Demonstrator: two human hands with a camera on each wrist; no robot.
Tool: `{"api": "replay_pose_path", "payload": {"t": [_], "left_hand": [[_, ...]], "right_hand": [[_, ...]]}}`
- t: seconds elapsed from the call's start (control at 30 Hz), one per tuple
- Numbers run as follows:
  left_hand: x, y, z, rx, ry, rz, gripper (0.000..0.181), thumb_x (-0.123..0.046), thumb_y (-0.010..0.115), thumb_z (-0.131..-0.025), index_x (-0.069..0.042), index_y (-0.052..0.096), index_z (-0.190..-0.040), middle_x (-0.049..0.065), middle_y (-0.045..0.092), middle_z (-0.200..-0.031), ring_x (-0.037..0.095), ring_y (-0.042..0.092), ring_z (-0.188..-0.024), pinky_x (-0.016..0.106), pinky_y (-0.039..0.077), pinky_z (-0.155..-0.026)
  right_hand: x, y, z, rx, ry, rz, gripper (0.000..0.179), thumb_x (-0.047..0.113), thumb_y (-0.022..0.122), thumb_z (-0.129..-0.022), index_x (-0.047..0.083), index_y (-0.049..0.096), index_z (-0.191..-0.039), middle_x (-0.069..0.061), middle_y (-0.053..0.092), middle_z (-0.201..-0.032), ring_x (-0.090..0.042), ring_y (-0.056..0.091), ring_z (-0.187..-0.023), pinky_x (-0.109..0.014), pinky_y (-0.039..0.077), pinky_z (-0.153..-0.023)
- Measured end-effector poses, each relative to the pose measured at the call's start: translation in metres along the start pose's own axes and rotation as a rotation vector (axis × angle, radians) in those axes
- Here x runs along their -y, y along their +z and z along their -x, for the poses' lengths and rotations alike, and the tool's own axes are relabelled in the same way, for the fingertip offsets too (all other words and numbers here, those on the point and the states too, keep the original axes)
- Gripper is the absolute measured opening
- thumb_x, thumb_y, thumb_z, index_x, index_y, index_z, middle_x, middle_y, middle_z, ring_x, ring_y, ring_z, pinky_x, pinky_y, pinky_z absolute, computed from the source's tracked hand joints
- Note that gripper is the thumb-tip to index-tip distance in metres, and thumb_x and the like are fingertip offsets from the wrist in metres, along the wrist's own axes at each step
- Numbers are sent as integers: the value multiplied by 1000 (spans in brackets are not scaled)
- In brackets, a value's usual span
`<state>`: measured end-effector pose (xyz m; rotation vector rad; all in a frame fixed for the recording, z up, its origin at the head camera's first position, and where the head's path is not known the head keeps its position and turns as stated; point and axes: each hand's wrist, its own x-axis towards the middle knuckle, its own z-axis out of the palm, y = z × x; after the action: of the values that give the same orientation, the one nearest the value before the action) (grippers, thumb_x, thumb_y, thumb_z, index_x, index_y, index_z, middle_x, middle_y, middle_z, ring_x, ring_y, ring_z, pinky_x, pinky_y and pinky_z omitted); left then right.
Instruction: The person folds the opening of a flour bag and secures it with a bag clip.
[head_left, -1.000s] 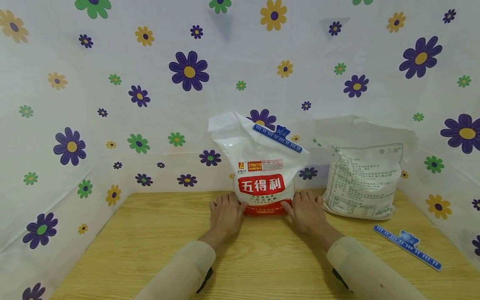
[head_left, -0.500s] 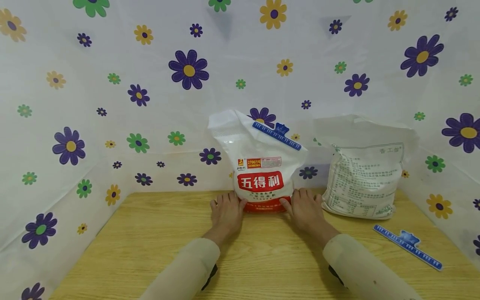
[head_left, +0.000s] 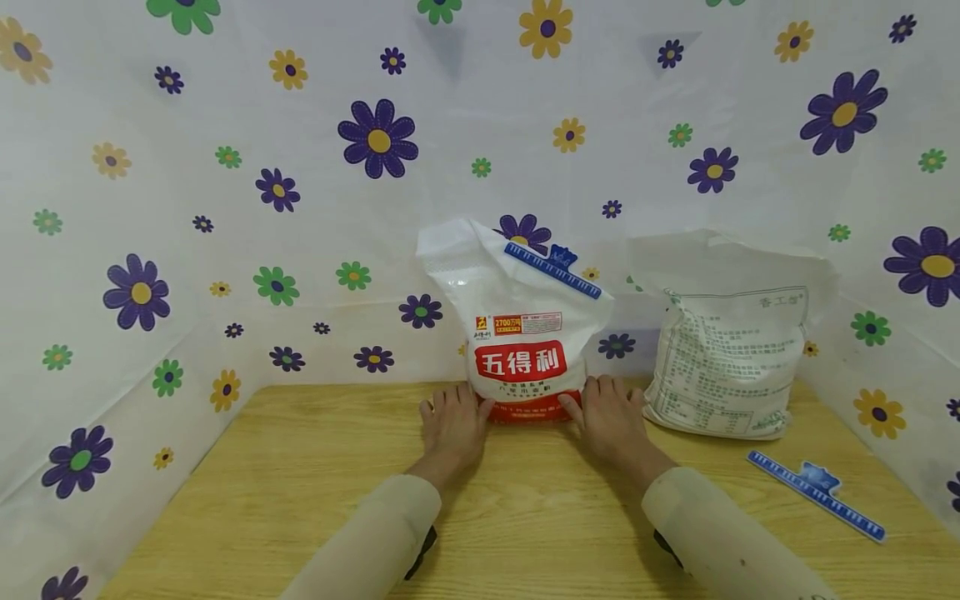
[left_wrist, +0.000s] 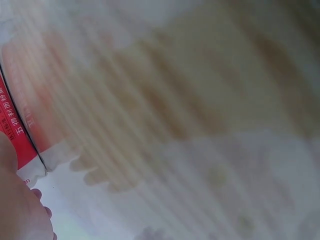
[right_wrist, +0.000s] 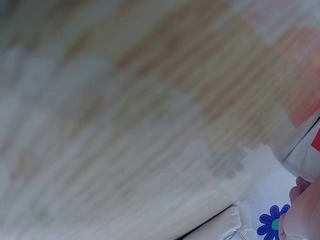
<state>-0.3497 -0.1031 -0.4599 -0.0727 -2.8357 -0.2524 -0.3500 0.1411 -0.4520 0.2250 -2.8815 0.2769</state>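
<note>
A white and red flour bag point(head_left: 520, 360) stands upright at the back of the wooden table. Its top is folded over, with a blue bag clip point(head_left: 552, 270) slanting across it. My left hand point(head_left: 454, 422) holds the bag's lower left side, thumb at the front corner and fingers along the side. On the lower right, my right hand point(head_left: 613, 417) holds it the same way. In the left wrist view the bag's red base point(left_wrist: 15, 125) shows beside the left hand point(left_wrist: 22, 202). The right hand point(right_wrist: 305, 212) is partly cut off in the right wrist view.
A second white bag point(head_left: 723, 362) with green print stands right of the flour bag, its top unfolded. Another blue bag clip point(head_left: 817, 493) lies on the table point(head_left: 315, 475) at the right. A flower-patterned cloth point(head_left: 300, 250) encloses the back and sides.
The flour bag has shifted slightly back toward the cloth, with both hands keeping hold of its lower sides. The second bag and the loose clip have stayed put.
</note>
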Motion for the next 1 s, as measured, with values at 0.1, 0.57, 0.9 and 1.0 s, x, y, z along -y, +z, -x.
{"api": "replay_pose_path", "payload": {"t": [0.1, 0.57, 0.9, 1.0], "left_hand": [[-1, 0, -1, 2, 0, 3, 50, -52, 38, -104, -5, 50, -118, 11, 53, -108, 31, 44, -104, 45, 30, -87], [-5, -7, 6, 4, -14, 27, 49, -51, 44, -103, -6, 50, -119, 10, 53, -108, 31, 44, -104, 47, 32, -87], [2, -11, 18, 1, 8, 60, 57, -54, 45, -102, -3, 52, -127, 14, 56, -120, 34, 46, -111, 51, 33, -94], [0, -13, 22, 20, 17, 73, 60, -55, 47, -101, -3, 50, -131, 15, 56, -127, 35, 46, -115, 52, 33, -96]], "right_hand": [[0, -1, 0, -8, 7, -2, 77, 72, 21, -97, 3, 51, -116, -15, 53, -112, -33, 45, -105, -52, 31, -87], [1, -6, 4, 11, 25, -3, 73, 67, 28, -100, 4, 49, -132, -21, 53, -127, -37, 45, -118, -58, 32, -97], [-15, -10, 16, -46, -31, 42, 67, 58, 33, -103, 6, 50, -141, -20, 52, -137, -40, 41, -130, -66, 28, -106], [-19, -10, 21, -54, -39, 57, 59, 53, 38, -104, 3, 55, -132, -20, 55, -128, -39, 45, -123, -62, 32, -99]]}}
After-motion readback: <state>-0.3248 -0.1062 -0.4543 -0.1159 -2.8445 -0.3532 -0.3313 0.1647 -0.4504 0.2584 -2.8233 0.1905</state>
